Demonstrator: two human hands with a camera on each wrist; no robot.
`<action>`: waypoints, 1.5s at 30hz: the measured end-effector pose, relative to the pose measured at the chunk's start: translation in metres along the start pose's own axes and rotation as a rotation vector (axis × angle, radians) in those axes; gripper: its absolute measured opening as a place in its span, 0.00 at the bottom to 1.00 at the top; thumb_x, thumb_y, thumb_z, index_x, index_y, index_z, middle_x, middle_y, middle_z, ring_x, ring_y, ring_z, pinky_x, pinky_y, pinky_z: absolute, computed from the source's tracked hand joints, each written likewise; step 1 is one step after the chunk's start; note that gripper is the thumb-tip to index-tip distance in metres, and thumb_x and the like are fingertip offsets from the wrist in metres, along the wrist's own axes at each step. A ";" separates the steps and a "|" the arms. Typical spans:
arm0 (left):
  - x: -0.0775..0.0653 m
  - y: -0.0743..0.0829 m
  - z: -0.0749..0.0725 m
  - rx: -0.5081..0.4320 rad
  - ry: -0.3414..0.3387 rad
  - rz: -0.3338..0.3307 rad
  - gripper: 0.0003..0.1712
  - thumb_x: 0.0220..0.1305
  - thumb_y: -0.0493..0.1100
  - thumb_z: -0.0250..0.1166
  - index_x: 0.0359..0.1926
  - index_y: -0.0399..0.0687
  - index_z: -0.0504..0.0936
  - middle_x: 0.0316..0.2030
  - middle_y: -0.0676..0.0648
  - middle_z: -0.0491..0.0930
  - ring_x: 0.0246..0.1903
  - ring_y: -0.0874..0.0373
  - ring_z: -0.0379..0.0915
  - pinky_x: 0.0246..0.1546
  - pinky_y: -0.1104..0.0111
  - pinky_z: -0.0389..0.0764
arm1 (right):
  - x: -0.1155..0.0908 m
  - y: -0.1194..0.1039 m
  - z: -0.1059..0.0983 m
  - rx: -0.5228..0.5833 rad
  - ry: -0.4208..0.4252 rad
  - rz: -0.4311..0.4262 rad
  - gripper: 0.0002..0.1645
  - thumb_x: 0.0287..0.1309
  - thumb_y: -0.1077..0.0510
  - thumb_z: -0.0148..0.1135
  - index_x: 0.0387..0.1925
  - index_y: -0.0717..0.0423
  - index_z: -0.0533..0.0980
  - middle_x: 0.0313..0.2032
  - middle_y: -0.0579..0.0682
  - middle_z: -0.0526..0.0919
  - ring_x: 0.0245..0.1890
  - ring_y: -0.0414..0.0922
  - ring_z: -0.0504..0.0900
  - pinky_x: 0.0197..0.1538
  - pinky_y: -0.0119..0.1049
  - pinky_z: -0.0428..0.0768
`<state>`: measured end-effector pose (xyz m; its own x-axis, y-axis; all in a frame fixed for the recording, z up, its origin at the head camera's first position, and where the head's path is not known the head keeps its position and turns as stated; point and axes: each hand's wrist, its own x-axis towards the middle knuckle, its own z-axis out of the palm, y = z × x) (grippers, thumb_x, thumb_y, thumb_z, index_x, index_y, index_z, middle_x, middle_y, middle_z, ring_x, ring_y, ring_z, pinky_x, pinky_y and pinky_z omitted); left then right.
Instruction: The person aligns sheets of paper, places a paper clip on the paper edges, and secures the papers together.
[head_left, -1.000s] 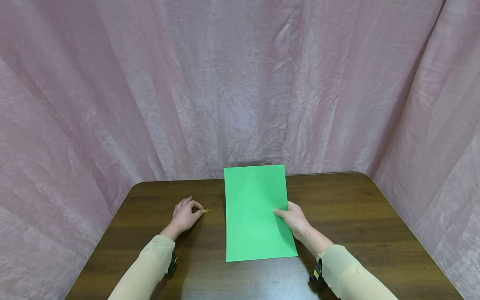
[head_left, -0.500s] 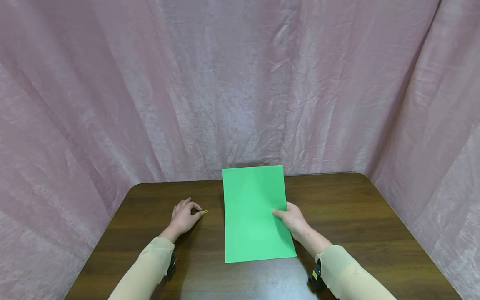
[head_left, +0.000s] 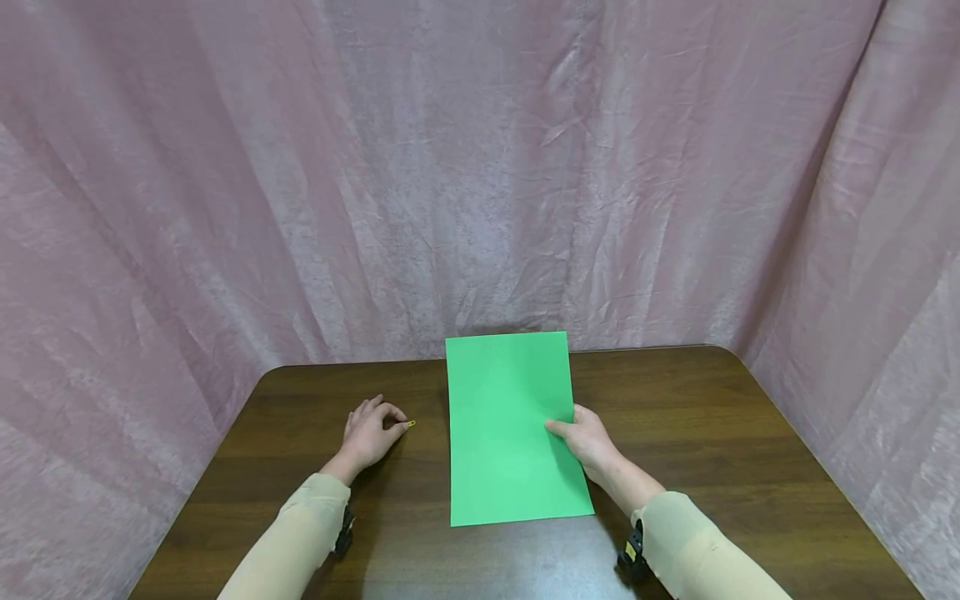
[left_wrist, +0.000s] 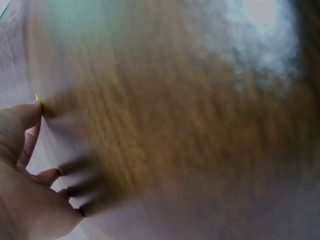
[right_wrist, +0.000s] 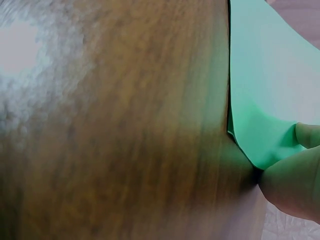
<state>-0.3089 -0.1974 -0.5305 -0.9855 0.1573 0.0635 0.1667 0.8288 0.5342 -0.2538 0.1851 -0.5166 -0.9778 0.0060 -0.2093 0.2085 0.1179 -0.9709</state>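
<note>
My left hand (head_left: 367,435) pinches a small yellow paper clip (head_left: 412,423) between thumb and index finger, low over the left half of the table. In the left wrist view only a thin tip of the clip (left_wrist: 37,96) shows past the thumb, and the other fingers' tips meet the table. Green paper (head_left: 506,433) stretches across the middle, to the right of the clip and apart from it. Its right edge is gripped by my right hand (head_left: 588,440), thumb on top and fingers hidden beneath. The right wrist view shows the paper (right_wrist: 260,85) bending near the thumb.
The dark wooden table (head_left: 720,417) has rounded far corners. Pink curtains (head_left: 480,167) hang behind it and along the sides. Light glares off the tabletop near the front. A black wrist camera (head_left: 633,546) sits under the right cuff.
Almost nothing differs. The whole head view has shifted very slightly, while both hands keep their hold on the paper clip and the green paper.
</note>
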 end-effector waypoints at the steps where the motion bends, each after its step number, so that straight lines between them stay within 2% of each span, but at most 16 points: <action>1: 0.000 0.000 0.000 -0.001 0.001 -0.001 0.05 0.70 0.45 0.68 0.43 0.51 0.85 0.72 0.28 0.62 0.73 0.26 0.47 0.71 0.32 0.43 | 0.000 0.000 0.000 0.001 0.001 0.000 0.28 0.73 0.60 0.60 0.68 0.68 0.68 0.58 0.65 0.79 0.45 0.53 0.84 0.43 0.48 0.84; 18: 0.000 0.001 -0.002 -0.001 0.006 -0.023 0.05 0.70 0.47 0.68 0.41 0.52 0.86 0.73 0.29 0.61 0.74 0.28 0.47 0.73 0.36 0.44 | 0.000 0.002 -0.001 0.018 0.001 0.002 0.28 0.72 0.61 0.59 0.68 0.68 0.68 0.57 0.65 0.80 0.44 0.52 0.84 0.44 0.47 0.84; 24: 0.002 -0.001 0.001 0.017 0.019 -0.018 0.07 0.72 0.48 0.65 0.42 0.51 0.86 0.72 0.29 0.63 0.73 0.28 0.49 0.72 0.35 0.45 | 0.002 0.003 -0.002 0.008 -0.009 -0.012 0.28 0.73 0.61 0.59 0.69 0.69 0.67 0.58 0.66 0.79 0.46 0.53 0.84 0.44 0.48 0.84; 32: 0.003 0.003 0.004 0.039 0.035 -0.052 0.09 0.75 0.46 0.63 0.44 0.49 0.86 0.73 0.32 0.63 0.74 0.30 0.50 0.73 0.36 0.46 | 0.002 0.002 -0.002 -0.007 0.002 -0.005 0.29 0.73 0.60 0.60 0.69 0.68 0.67 0.59 0.66 0.78 0.47 0.53 0.83 0.45 0.48 0.83; 37: 0.002 0.005 0.005 0.049 0.063 -0.052 0.09 0.75 0.45 0.62 0.43 0.46 0.86 0.71 0.31 0.64 0.73 0.29 0.52 0.72 0.36 0.47 | 0.003 0.003 -0.002 0.002 0.003 0.008 0.28 0.73 0.61 0.59 0.69 0.67 0.68 0.58 0.64 0.79 0.46 0.53 0.84 0.44 0.47 0.84; 45: 0.001 0.004 0.004 0.052 0.054 -0.065 0.10 0.77 0.44 0.59 0.46 0.44 0.84 0.71 0.32 0.65 0.73 0.31 0.52 0.72 0.36 0.47 | 0.002 0.003 -0.001 0.004 -0.005 0.015 0.29 0.73 0.61 0.59 0.70 0.67 0.67 0.59 0.64 0.78 0.46 0.53 0.83 0.45 0.46 0.84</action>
<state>-0.3095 -0.1920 -0.5316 -0.9944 0.0736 0.0763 0.1018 0.8635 0.4940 -0.2554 0.1866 -0.5200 -0.9745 0.0025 -0.2244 0.2233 0.1134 -0.9681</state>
